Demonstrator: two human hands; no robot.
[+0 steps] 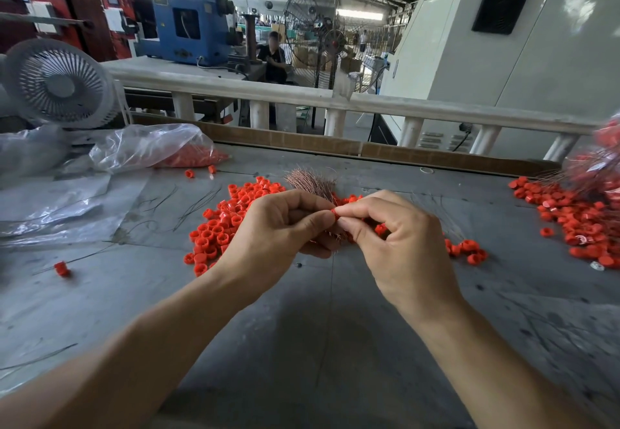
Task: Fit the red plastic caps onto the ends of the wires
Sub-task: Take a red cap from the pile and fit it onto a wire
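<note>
Both hands meet over mid-bench. Left hand point(278, 227) is curled round a bundle of wires point(312, 182), copper ends fanning out twd the far edge above the fist. Right hand point(396, 237) pinches one red cap point(334, 211) btw thumb and forefinger, cap touching the left thumb tip; whether a wire is in it yet, can't tell. Main pile of caps point(224, 224) lies on the bench point(302, 328) just left of and behind the hands, a few more just right of the right hand. Second heap point(570, 217) sits at the right edge, w/ capped wires above it, blurred. Plastic bag point(147, 150) w/ more caps near the far left corner, fan point(60, 83) behind it. Loose dark wires lie btw bag and pile.
</note>
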